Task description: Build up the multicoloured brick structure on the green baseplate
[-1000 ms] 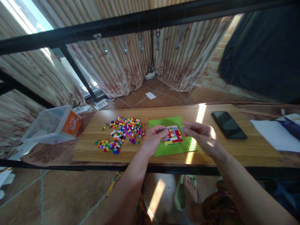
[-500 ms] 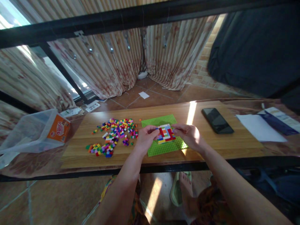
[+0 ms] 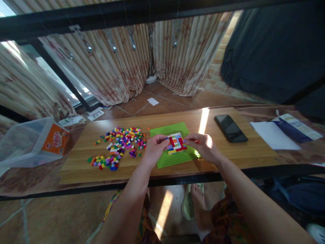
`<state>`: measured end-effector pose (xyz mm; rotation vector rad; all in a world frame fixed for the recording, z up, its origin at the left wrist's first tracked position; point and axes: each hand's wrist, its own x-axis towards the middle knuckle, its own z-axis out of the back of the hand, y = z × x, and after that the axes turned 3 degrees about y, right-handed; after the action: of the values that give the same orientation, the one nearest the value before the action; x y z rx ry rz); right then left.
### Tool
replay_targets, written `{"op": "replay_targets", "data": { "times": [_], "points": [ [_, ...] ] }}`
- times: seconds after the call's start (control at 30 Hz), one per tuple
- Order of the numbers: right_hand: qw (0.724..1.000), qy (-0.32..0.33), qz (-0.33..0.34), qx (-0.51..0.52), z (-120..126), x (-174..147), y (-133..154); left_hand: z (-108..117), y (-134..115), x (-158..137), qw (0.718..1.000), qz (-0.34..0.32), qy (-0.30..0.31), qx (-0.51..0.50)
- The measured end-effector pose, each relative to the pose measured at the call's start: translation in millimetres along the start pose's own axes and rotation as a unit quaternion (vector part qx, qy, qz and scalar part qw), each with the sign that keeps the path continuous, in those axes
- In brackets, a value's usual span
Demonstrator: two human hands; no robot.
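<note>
A flat, many-coloured patch of toy building bricks (image 3: 177,143) with red, white, blue and yellow pieces sits on a green studded baseplate (image 3: 165,163). My left hand (image 3: 156,148) is at the patch's left edge, thumb and forefinger pinched together; what lies between them is too small to make out. From the right, my right hand (image 3: 201,144) reaches to the opposite edge. Its fingertips pinch a small purplish brick (image 3: 185,141). Left of the baseplate, loose bricks (image 3: 124,139) in several colours are spread in a heap.
A wooden board (image 3: 137,167) lies under everything. The black phone (image 3: 230,128) rests on its right part, near white paper (image 3: 273,135) and a blue-white packet (image 3: 296,128). At far left stands a clear plastic box (image 3: 25,144) with an orange label.
The view has shifted slightly, so the scene sits a little further left. Both hands remain at the brick patch, with little visible movement of their own.
</note>
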<state>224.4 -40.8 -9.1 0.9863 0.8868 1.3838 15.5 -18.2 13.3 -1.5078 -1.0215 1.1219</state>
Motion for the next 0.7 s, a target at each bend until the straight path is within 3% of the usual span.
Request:
{"op": "replay_targets", "data": {
  "times": [0.33,0.7],
  "points": [
    [0.984,0.009,-0.084,0.155,-11,4,-12,1,0,-1,1.000,-0.006,0.005,0.011],
    [0.987,-0.010,-0.102,0.125,-13,7,-7,-1,17,4,0.992,-0.040,0.009,0.118]
  ]
}}
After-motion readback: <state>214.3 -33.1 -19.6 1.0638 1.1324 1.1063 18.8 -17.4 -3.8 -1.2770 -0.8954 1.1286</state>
